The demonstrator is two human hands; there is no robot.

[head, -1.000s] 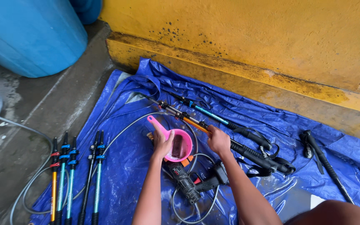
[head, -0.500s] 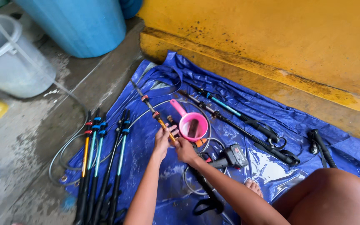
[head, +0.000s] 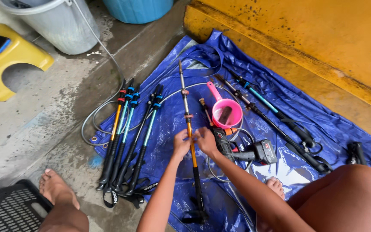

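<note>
Over the blue tarp (head: 168, 129), our left hand (head: 180, 144) and right hand (head: 206, 141) with fingers closed round the orange trekking pole (head: 190, 133), pink scoop (head: 225, 111) at two o'clock.

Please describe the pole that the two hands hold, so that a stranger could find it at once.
Look at the blue tarp spread below the yellow wall. Near its middle, left of the pink scoop, the left hand and right hand grip one orange trekking pole. It lies alone, apart from the row of poles at the tarp's left edge.
</note>
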